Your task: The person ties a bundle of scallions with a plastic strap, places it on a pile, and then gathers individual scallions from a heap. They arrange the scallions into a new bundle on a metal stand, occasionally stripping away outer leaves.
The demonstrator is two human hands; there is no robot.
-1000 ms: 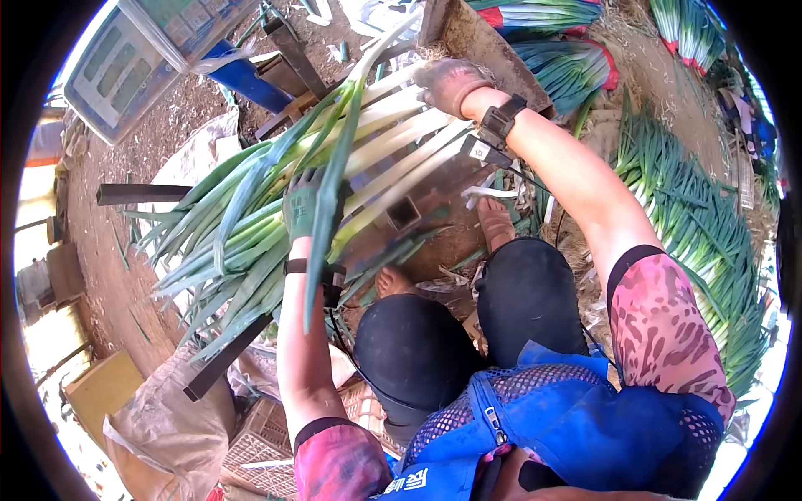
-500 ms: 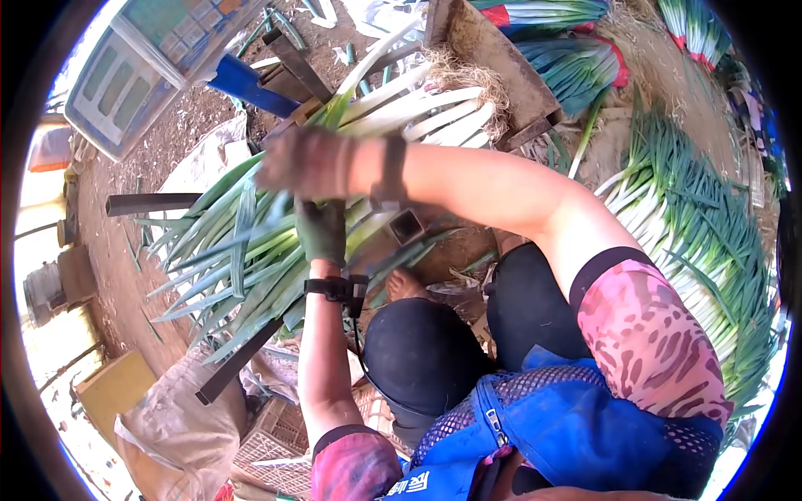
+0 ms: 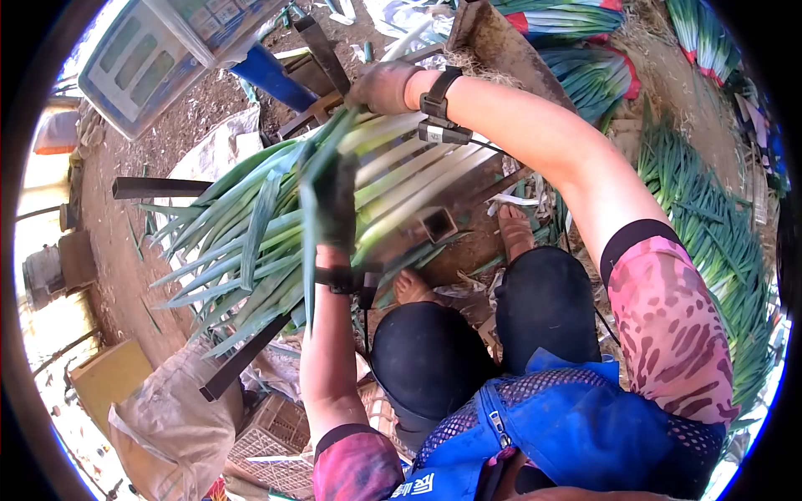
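A thick bundle of green onions [image 3: 276, 221] lies across a metal frame [image 3: 439, 221], white stalks to the right, green leaves fanning left. My left hand [image 3: 334, 204], in a dark green glove, grips the bundle around its middle from below. My right hand [image 3: 383, 87], in a dirty brown glove with a black wrist strap, rests on the far top side of the bundle near the stalks. Whether its fingers close on a stalk is unclear.
A blue-and-white scale [image 3: 154, 54] stands at the upper left. More green onions [image 3: 710, 234] lie in a long heap on the right, with tied bundles [image 3: 589, 75] behind. A plastic crate [image 3: 267, 434] and sacks [image 3: 175, 417] sit at lower left. My bare feet [image 3: 514, 230] rest below the frame.
My right hand swung from the stalk ends leftward over the leaves, then back up to the far side of the bundle. My left hand kept its hold on the bundle.
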